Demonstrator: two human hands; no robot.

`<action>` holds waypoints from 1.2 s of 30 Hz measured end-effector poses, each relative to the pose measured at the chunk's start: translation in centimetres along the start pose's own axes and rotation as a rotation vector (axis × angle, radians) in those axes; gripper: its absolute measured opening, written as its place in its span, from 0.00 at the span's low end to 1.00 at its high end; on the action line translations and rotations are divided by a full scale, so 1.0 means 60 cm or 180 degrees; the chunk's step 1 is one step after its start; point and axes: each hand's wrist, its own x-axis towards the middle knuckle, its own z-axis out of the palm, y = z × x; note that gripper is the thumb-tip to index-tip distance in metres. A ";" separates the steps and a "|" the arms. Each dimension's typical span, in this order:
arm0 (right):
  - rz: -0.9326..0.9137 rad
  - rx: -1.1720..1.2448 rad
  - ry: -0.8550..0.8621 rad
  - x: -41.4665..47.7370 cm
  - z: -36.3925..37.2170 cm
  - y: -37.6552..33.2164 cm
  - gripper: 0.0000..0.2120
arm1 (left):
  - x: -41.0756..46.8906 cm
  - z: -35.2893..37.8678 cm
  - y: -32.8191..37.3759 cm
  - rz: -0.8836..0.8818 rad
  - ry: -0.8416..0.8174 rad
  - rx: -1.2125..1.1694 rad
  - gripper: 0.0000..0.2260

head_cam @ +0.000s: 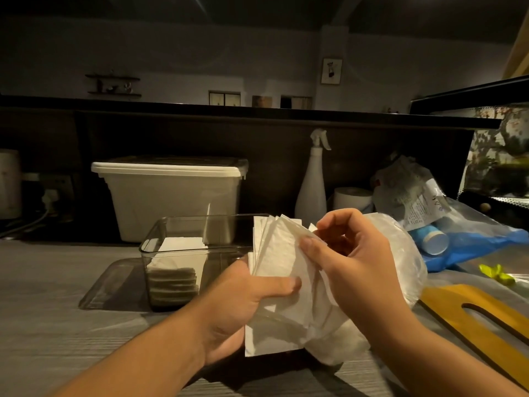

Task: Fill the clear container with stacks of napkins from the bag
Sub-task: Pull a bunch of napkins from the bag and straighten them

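Over a grey counter [57, 282] in a dim room, the left hand [237, 305] is gripping napkins [279, 262], the right hand [355, 253] pinching them.

**What each thing is made of**

The napkins [279, 265] are white paper, soft and dull, with tiny bumps; the clear container [160, 234] is see-through plastic, smooth and shiny; the bag [408, 253] is thin plastic, crinkly and a bit shiny; the table [57, 282] looks like grey wood with fine lines, not shiny; the big box [171, 196] and the spray bottle [310, 193] are white plastic, smooth and dull; the board [446, 299] is yellow-brown wood, smooth; the blue bag [481, 245] is shiny plastic.
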 end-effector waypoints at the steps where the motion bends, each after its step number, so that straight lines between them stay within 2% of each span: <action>1: 0.0039 -0.0103 -0.0065 0.001 0.000 -0.001 0.10 | 0.002 -0.002 -0.003 -0.0015 0.0103 0.0038 0.18; 4: 0.0080 -0.0538 -0.0337 -0.001 0.001 -0.004 0.11 | 0.006 -0.004 -0.006 -0.0037 0.0274 0.0198 0.14; 7: -0.0158 -0.0897 -0.0461 -0.004 0.003 -0.007 0.11 | 0.008 -0.005 -0.005 0.0001 0.0279 0.0271 0.13; 15: -0.0309 -0.1044 -0.0568 -0.006 0.006 -0.005 0.16 | 0.011 -0.006 -0.004 0.0000 0.0402 0.0568 0.12; 22: -0.0910 -0.1398 -0.0696 -0.011 -0.001 -0.006 0.17 | 0.003 -0.003 0.002 -0.0044 0.0500 0.0117 0.10; 31: -0.0522 -0.0566 -0.0609 -0.002 -0.006 -0.005 0.03 | -0.001 -0.011 0.008 -0.0126 0.0493 -0.0061 0.23; 36: -0.0214 -0.0351 -0.0837 0.008 -0.014 0.004 0.11 | -0.001 -0.010 0.014 -0.0180 0.0652 -0.0235 0.22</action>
